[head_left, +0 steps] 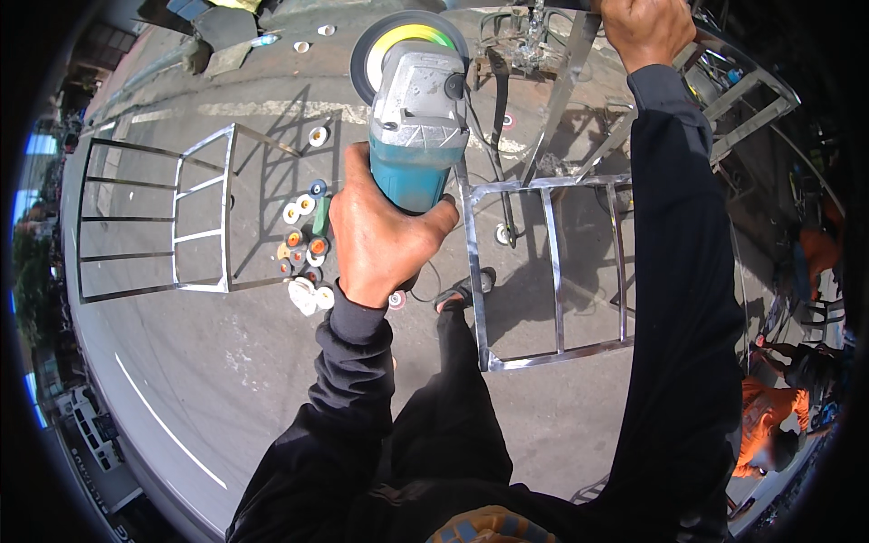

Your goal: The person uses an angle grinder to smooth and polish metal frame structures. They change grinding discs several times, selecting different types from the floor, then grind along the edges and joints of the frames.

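Note:
My left hand (385, 231) is wrapped round the rear of an angle grinder (418, 136), which has a teal body and a grey metal head. Its round disc (367, 59), dark-rimmed with a yellow-green face, points away from me at the upper left. At the top edge my right hand (647, 34) is closed on the upper part of a welded metal frame (561, 81); the fingers' far side is cut off by the picture's edge. The frame's lower section of square tubes (554, 271) stands below, on the right of my legs.
A second metal frame (226, 208) stands to the left. Several grinding discs (317, 246) lie on the pavement near a green object (321, 217). A black cable (489, 136) hangs beside the grinder. People in orange (769, 421) are at the far right; a white vehicle (90, 430) stands at lower left.

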Available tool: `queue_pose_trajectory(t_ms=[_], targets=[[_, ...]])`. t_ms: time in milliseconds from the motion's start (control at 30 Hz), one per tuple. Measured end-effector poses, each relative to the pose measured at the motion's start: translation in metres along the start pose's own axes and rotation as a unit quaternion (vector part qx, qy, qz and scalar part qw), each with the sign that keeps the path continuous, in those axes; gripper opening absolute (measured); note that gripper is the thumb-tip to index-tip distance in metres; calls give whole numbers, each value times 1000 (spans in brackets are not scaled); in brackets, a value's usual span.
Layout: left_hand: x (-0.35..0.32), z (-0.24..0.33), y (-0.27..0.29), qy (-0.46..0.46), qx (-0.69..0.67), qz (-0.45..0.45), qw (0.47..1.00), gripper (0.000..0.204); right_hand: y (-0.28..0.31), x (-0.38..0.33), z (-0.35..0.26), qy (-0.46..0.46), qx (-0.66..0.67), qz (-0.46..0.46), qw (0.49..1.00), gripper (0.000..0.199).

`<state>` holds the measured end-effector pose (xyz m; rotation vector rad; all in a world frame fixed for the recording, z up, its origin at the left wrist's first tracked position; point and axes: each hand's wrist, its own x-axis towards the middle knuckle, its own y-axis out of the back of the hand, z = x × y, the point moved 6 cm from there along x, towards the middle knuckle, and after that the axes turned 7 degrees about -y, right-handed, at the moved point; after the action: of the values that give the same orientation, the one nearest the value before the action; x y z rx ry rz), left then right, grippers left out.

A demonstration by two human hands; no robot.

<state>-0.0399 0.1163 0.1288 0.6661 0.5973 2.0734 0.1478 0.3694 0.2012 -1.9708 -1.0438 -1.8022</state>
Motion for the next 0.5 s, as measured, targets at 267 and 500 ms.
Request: queue_pose_trajectory(t_ms=[267, 500], targets=[[-1, 3, 2, -1, 11, -4, 1000, 63, 2, 1, -3, -26, 28, -15, 999, 42], [0, 5, 4, 2, 3, -6, 1000, 63, 1, 1, -2, -17, 5, -13, 1000, 43]])
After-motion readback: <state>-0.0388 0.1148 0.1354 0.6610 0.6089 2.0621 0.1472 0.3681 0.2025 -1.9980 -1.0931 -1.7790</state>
